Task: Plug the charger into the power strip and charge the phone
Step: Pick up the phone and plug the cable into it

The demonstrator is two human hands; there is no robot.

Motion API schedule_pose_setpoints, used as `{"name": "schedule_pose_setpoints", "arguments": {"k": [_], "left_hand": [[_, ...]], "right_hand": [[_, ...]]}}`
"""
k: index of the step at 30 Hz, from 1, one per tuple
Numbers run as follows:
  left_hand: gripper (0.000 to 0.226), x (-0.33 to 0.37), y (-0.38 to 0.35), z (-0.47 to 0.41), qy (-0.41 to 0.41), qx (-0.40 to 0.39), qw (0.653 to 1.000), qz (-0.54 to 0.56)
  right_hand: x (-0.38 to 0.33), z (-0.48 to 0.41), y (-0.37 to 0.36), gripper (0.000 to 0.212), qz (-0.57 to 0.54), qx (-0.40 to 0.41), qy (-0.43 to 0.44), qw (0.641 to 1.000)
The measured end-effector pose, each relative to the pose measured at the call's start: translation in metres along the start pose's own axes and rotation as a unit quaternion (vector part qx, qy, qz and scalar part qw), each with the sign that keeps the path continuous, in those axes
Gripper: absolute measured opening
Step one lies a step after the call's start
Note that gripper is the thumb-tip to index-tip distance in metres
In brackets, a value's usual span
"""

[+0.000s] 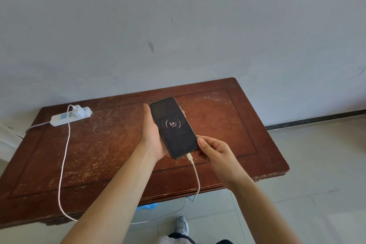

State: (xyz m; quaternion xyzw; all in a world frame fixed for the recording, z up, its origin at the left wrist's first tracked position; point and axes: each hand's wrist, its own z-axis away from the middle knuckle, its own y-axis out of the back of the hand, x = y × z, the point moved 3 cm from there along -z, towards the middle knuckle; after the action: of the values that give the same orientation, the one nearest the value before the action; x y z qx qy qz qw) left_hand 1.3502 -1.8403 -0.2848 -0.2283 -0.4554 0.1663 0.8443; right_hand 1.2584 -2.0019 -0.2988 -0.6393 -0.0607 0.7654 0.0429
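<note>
Phone (174, 127) lay cradled in the left hand (153, 136), held above the middle of the worn brown desk (227, 117), its dark screen facing up and showing a ring with 54% inside. The left hand was wrapped around it from beneath, thumb along the left edge and fingertips just showing past the right edge near the top. The right hand (214, 153) sat at the phone's lower right corner, thumb pressed against that edge and fingers curled loosely underneath; whether those fingers pinched the phone or only steadied it was hard to say from this angle. A white cable (64, 156) was plugged into the bottom of the phone just left of the right hand, dropped past the near edge of the desk, looped back up far to the left of the left hand, and ran to a white charger (79, 111). That charger stood plugged into a white power strip (68, 118) lying near the desk's far left corner, well apart from both hands.
</note>
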Motion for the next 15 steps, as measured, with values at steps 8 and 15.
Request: {"name": "schedule_pose_setpoints", "arguments": {"k": [8, 15], "left_hand": [[0.053, -0.038, 0.07, -0.019, 0.028, 0.141, 0.989, -0.037], [0.047, -0.062, 0.128, -0.053, 0.062, 0.177, 0.969, -0.161]], "right_hand": [[0.063, -0.046, -0.019, 0.024, 0.047, 0.064, -0.062, 0.995], [0.129, -0.084, -0.031, 0.025, 0.1, 0.077, -0.163, 0.978]]}}
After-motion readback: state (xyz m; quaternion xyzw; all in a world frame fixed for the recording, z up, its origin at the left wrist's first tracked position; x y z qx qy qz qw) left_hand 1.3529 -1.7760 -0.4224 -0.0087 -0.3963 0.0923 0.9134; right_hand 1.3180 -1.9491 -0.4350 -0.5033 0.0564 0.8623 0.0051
